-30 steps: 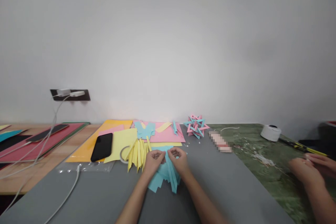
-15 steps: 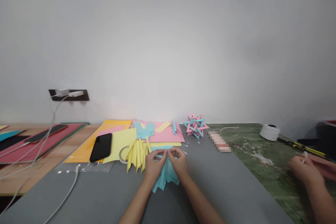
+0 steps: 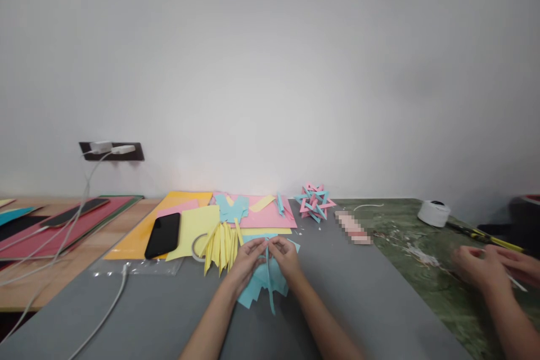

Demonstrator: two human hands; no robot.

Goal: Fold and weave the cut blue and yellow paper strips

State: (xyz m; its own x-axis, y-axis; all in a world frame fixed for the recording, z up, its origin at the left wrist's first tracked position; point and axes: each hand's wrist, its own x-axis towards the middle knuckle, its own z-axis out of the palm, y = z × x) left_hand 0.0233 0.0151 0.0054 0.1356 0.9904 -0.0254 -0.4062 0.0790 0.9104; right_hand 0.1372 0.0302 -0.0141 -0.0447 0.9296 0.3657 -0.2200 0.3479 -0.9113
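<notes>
A narrow folded strip of light-blue paper point(image 3: 270, 287) hangs down between my hands, its top end pinched in the fingertips of both. My left hand point(image 3: 248, 260) is closed on it from the left, and my right hand point(image 3: 287, 259) from the right, their fingertips nearly meeting. Under and behind the hands spread several light-blue papers point(image 3: 252, 289) with pointed ends, partly hidden by my fingers. Just left of my left hand stands a bunch of pleated yellow paper point(image 3: 220, 248), beside a ring-shaped roll point(image 3: 197, 248).
A black phone point(image 3: 162, 236) lies on the left, over yellow and orange sheets. A pink-and-blue paper star ball point(image 3: 314, 202) sits near the wall. On the green surface are a white roll point(image 3: 433, 213) and another person's hands point(image 3: 481, 267). A white cable point(image 3: 105, 315) crosses the grey table point(image 3: 363, 304).
The blue strip now hangs edge-on between my fingers, apart from the papers below, where a wider folded piece showed before. The other person's second hand has come into view.
</notes>
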